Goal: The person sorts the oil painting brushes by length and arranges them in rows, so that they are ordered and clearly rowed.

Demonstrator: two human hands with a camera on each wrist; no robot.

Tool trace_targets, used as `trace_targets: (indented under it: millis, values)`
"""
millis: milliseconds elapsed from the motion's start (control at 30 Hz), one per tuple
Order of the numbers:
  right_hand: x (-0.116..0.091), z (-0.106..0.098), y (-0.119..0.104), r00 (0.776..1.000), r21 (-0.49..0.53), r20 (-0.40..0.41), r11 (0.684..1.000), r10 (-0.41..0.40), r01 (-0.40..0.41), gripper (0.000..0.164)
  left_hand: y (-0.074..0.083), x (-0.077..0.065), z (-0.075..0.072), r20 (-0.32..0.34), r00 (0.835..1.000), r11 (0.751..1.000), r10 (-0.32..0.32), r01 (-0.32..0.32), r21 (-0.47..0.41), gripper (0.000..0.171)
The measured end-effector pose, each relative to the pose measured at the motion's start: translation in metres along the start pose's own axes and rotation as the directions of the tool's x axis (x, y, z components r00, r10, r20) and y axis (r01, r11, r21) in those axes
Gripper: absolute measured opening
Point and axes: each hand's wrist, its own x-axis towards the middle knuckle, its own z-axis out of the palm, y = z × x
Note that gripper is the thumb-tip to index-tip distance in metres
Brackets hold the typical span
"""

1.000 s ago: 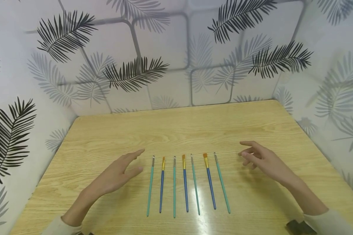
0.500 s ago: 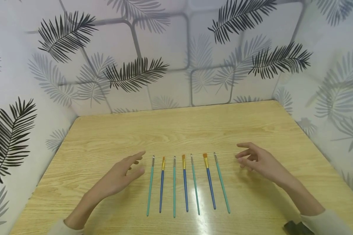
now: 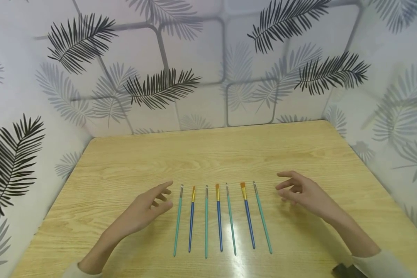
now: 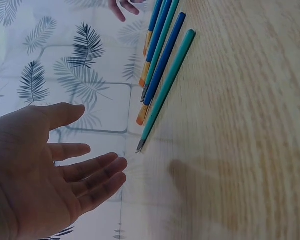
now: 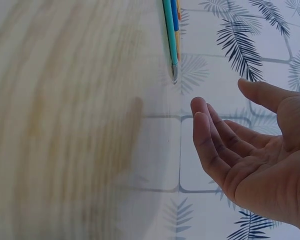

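Observation:
Several slim paintbrushes lie side by side on the wooden table, bristles toward the wall, teal and blue handles alternating. My left hand hovers left of the row, nearest the leftmost teal paintbrush; its fingers are relaxed and hold nothing. On the other side, my right hand hovers beside the rightmost teal paintbrush, fingers loosely bent around nothing. Between them lie blue paintbrushes with gold ferrules and orange bristles, the widest being the blue paintbrush second from the right. The left wrist view shows the palm apart from the near teal brush.
The light wood table backs onto a wall covered in a dark and grey leaf pattern. Beside the right sleeve, a dark object shows at the bottom edge. Glare brightens the tabletop just below the brushes.
Both hands have drifted slightly inward toward the row of paintbrushes and a little nearer the person. The paintbrushes lie as before.

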Motion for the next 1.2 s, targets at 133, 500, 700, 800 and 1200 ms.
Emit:
trace_targets:
  millis: [133, 500, 700, 800, 1200]
  values:
    - [0.000, 0.003, 0.001, 1.000, 0.009, 0.002, 1.000, 0.001, -0.001, 0.058, 0.001, 0.000, 0.002, -0.003, 1.000, 1.000, -0.006, 0.006, 0.000, 0.064]
    - [0.003, 0.010, 0.001, 0.999, 0.051, 0.032, 0.999, 0.016, -0.018, 0.060, 0.002, 0.001, 0.007, 0.017, 0.998, 0.998, -0.055, 0.055, -0.038, 0.061]
    - [0.005, 0.012, -0.001, 0.999, 0.058, 0.045, 0.998, 0.026, -0.029, 0.059, 0.002, 0.003, 0.008, 0.032, 0.998, 0.997, -0.047, 0.049, -0.059, 0.061]
    - [0.006, 0.014, -0.002, 0.998, 0.060, 0.053, 0.998, 0.027, -0.031, 0.059, 0.003, 0.004, 0.009, 0.045, 0.998, 0.997, -0.040, 0.043, -0.071, 0.060]
    - [0.009, 0.020, -0.007, 0.996, 0.069, 0.082, 0.997, 0.030, -0.036, 0.057, 0.005, 0.006, 0.015, 0.102, 0.995, 0.988, 0.005, 0.010, -0.154, 0.058]
